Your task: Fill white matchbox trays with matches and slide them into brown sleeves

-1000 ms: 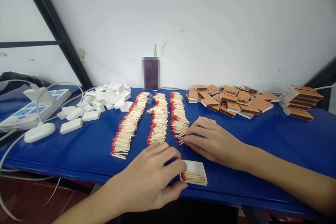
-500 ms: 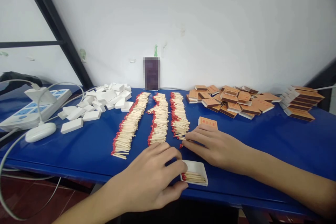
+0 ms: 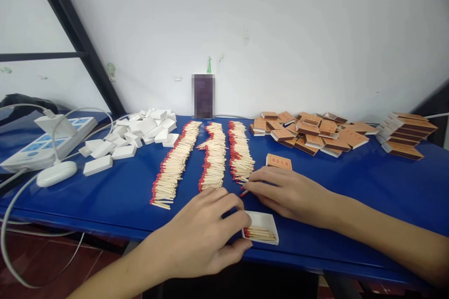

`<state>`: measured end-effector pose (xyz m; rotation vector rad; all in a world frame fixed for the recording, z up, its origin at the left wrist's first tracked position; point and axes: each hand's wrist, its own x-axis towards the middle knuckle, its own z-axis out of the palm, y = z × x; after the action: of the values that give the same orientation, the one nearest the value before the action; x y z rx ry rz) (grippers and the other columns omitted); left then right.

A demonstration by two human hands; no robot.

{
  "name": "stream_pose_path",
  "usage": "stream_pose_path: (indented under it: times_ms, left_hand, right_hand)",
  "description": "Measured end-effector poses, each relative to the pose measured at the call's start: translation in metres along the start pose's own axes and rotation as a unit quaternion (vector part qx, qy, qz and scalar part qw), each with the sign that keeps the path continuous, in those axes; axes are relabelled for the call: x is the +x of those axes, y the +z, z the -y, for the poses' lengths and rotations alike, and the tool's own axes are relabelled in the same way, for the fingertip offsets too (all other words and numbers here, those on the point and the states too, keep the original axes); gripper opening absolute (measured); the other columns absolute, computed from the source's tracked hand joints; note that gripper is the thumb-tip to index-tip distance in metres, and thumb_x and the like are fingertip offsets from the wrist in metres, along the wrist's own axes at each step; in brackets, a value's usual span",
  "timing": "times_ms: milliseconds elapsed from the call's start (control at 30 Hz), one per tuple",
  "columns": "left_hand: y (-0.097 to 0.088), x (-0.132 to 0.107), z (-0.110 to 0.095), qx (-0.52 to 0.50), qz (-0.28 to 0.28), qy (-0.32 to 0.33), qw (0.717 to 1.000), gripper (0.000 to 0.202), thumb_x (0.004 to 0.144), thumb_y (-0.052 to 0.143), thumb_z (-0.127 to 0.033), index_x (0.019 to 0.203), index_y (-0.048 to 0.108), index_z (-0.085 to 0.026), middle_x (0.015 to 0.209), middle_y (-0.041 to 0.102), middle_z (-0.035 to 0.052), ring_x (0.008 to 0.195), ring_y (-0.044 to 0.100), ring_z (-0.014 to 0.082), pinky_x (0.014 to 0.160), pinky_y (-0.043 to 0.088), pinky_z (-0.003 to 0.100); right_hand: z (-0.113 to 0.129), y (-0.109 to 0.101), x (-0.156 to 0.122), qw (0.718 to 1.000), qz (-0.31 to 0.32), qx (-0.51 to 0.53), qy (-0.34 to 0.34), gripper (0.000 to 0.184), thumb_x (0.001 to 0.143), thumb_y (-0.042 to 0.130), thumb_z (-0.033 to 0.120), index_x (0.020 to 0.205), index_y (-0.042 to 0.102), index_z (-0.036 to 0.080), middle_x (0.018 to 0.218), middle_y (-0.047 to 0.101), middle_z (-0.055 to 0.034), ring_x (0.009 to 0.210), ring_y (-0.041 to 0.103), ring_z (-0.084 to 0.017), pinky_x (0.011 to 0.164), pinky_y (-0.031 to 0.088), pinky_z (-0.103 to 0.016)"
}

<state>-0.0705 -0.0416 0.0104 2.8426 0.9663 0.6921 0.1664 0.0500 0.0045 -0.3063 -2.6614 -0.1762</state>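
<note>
Right-hand fingers have lowered, baring more of the orange cardboard matchbox [image 3: 278, 161] beyond. That right hand [image 3: 286, 191] meets the near end of the rightmost of three rows of red-headed wooden matches [image 3: 242, 149]; whether it pinches one cannot be told. Left hand [image 3: 210, 233] pinches a white rectangular card tray [image 3: 261, 219], part-filled, near the blue table's [image 3: 329, 254] front edge; most matches lie outside.

Pwr strip [image 3: 37, 152] w/ adapter [image 3: 58, 127] parked on bench [image 3: 122, 191], L end; corded white puck [image 3: 56, 174] placed nr; pixelated dark panel [image 3: 204, 96] seen by wall [image 3: 298, 32].
</note>
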Motion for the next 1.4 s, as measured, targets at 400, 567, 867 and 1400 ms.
stream_pose_path:
  times_ms: [400,567,867,1400]
  left_hand:
    - [0.0003,0.0009,-0.0008,-0.002,0.004,0.0,1.0,0.01,0.096,0.058,-0.025,0.1,0.061,-0.017,0.102,0.062,0.0049,0.087,0.056,0.0187,0.084,0.049,0.033]
    - [-0.0003,0.0014,-0.0002,0.002,0.002,-0.002,1.0,0.009,0.096,0.058,-0.025,0.1,0.061,-0.017,0.102,0.063,0.0047,0.087,0.057,0.0184,0.083,0.049,0.033]
    - [-0.0006,0.0009,-0.0012,0.003,0.007,0.0,1.0,0.009,0.096,0.058,-0.025,0.1,0.061,-0.018,0.101,0.062,0.0047,0.086,0.057,0.0183,0.083,0.05,0.033]
    - [-0.0004,0.0011,-0.0006,0.005,0.007,-0.001,1.0,0.01,0.096,0.058,-0.026,0.1,0.061,-0.017,0.1,0.062,0.0049,0.086,0.056,0.0184,0.082,0.05,0.034]
  right_hand:
    - [0.002,-0.0027,0.0046,0.999,-0.03,-0.01,0.037,0.018,0.099,0.052,0.018,0.097,0.07,0.013,0.09,0.07,-0.0106,0.082,0.063,-0.023,0.073,0.052,-0.037]
    - [0.0018,-0.0015,0.0033,0.997,-0.02,0.008,0.068,0.016,0.098,0.053,0.018,0.097,0.069,0.016,0.088,0.07,-0.008,0.08,0.061,-0.022,0.074,0.048,-0.037]
    - [0.0013,0.0015,0.0013,0.995,0.0,0.055,0.088,0.019,0.099,0.049,0.016,0.092,0.067,0.016,0.085,0.068,-0.007,0.08,0.059,-0.02,0.072,0.047,-0.034]
    - [0.0035,0.0011,0.0012,0.996,-0.039,0.07,0.049,0.016,0.096,0.055,0.014,0.101,0.069,0.016,0.084,0.07,-0.0064,0.078,0.062,-0.019,0.071,0.049,-0.033]
